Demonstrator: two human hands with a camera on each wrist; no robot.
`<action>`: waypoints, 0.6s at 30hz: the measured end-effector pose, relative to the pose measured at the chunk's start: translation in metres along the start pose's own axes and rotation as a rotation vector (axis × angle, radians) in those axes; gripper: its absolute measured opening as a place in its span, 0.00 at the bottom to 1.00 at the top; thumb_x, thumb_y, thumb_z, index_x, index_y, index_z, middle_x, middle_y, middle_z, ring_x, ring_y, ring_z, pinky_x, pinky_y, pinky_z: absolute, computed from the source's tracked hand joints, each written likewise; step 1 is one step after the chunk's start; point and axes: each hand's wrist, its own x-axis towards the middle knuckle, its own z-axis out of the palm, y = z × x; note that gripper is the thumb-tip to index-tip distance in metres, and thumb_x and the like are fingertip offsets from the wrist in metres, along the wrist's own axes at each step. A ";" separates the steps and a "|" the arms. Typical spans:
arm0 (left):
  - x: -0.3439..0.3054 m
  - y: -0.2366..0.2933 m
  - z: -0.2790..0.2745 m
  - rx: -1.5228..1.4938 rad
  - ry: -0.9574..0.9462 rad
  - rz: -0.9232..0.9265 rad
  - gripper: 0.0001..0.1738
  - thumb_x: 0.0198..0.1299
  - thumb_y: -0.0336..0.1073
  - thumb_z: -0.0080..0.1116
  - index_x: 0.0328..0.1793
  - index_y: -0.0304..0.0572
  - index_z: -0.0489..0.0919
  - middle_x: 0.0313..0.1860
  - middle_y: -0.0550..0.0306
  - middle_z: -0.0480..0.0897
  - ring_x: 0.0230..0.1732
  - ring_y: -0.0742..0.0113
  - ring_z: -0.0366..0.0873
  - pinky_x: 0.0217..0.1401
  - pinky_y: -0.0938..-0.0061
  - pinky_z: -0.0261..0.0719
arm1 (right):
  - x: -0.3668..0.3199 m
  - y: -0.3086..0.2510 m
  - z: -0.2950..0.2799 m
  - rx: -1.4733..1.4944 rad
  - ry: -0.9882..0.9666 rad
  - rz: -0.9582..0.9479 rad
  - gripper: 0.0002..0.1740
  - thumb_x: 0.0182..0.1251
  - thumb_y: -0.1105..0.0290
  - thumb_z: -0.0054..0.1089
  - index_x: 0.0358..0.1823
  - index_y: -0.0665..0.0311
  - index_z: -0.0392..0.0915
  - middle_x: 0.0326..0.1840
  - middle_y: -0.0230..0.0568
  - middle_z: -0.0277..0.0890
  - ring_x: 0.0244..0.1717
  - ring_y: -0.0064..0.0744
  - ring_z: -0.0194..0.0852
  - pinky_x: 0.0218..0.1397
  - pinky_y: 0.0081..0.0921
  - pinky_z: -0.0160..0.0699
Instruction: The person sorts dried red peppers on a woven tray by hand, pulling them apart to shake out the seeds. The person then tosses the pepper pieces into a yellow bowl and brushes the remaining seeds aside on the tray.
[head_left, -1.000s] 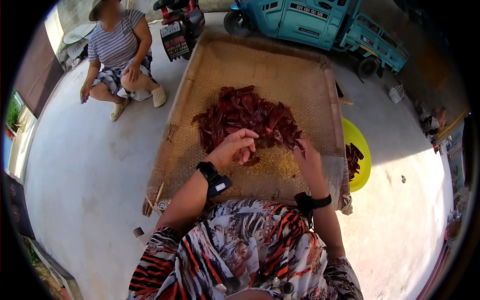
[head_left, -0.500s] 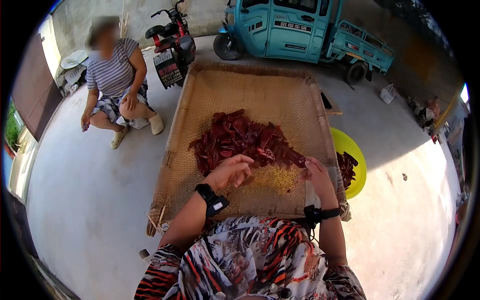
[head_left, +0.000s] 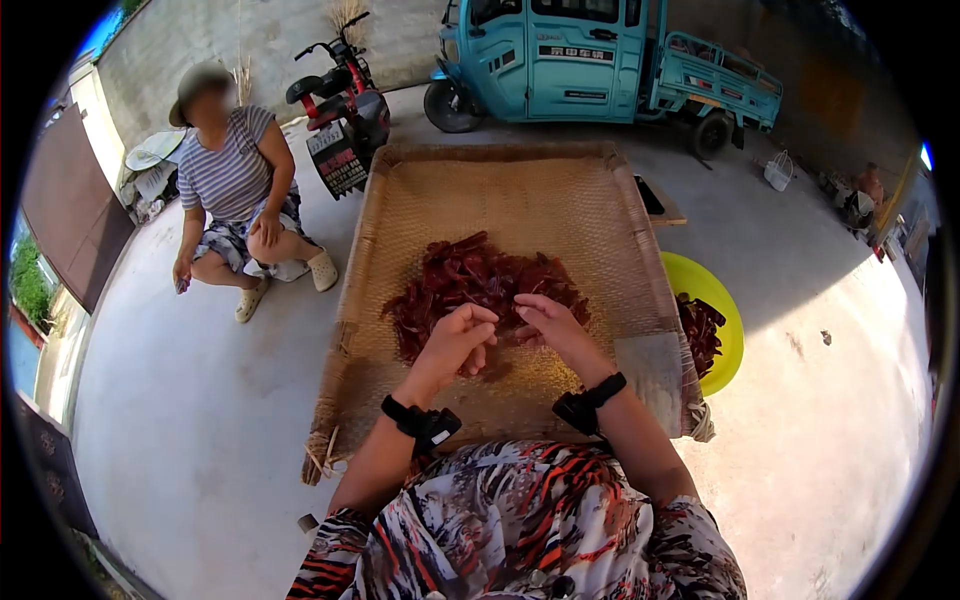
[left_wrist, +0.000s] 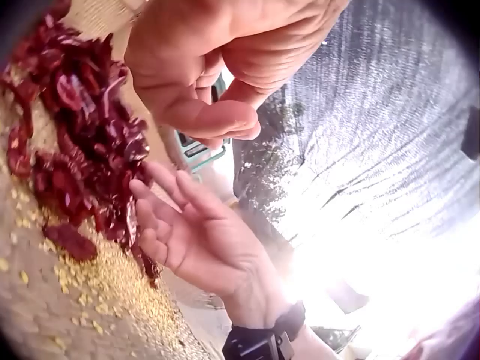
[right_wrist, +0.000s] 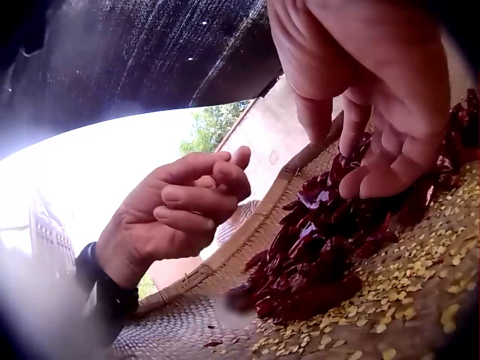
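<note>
A shallow woven tray [head_left: 500, 180] carries a heap of dark red dried peppers [head_left: 465, 275] about its middle, with yellow seeds [head_left: 540, 372] scattered on the weave on the near side, around 6 o'clock of the heap. A grey patch [head_left: 650, 375] covers part of the tray toward 4 o'clock. Just beside the tray at 3 o'clock, a yellow basin [head_left: 732, 325] holds more dark red peppers. Both hands hover around the near edge of the heap, the left hand [head_left: 455, 348] at 7 o'clock of it and the right hand [head_left: 555, 328] at 5 o'clock. The left hand's fingers are loosely curled, the thumb near the fingertips, with nothing visible between them. The right hand's fingers are apart and slightly bent, palm partly turned toward the left hand, also with nothing visible in them; whether their tips touch the peppers is impossible to tell. The tray hides the basin's near-tray side and some of its contents. In the left wrist view, glare washes out the lower right; in the right wrist view, it whitens the left side, and individual peppers merge within the heap.
</note>
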 end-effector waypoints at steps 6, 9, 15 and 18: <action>-0.102 0.077 -0.010 0.052 -0.049 0.029 0.14 0.69 0.31 0.52 0.58 0.36 0.71 0.38 0.56 0.78 0.26 0.77 0.76 0.22 0.83 0.73 | -0.019 0.010 -0.019 0.074 0.075 0.010 0.16 0.74 0.61 0.52 0.53 0.63 0.78 0.44 0.33 0.80 0.36 0.21 0.80 0.41 0.21 0.79; -0.168 0.100 -0.030 -0.018 0.055 0.096 0.16 0.68 0.30 0.53 0.61 0.35 0.70 0.41 0.57 0.78 0.28 0.75 0.77 0.26 0.82 0.74 | -0.047 0.013 -0.036 -0.043 0.070 0.055 0.13 0.74 0.61 0.53 0.50 0.61 0.78 0.42 0.30 0.80 0.34 0.19 0.78 0.41 0.19 0.78; -0.247 0.052 -0.101 -0.370 0.782 0.175 0.19 0.66 0.30 0.54 0.62 0.38 0.69 0.42 0.59 0.78 0.37 0.73 0.78 0.36 0.79 0.77 | -0.074 0.023 -0.061 -0.163 0.047 0.107 0.11 0.75 0.64 0.52 0.51 0.60 0.77 0.43 0.30 0.79 0.35 0.17 0.76 0.40 0.17 0.76; -0.287 -0.027 -0.146 -0.562 1.116 -0.006 0.17 0.63 0.29 0.57 0.57 0.40 0.70 0.44 0.57 0.77 0.40 0.67 0.78 0.42 0.77 0.79 | -0.073 0.030 -0.073 -0.151 0.055 0.118 0.11 0.75 0.64 0.51 0.52 0.59 0.77 0.44 0.30 0.78 0.35 0.16 0.75 0.40 0.17 0.76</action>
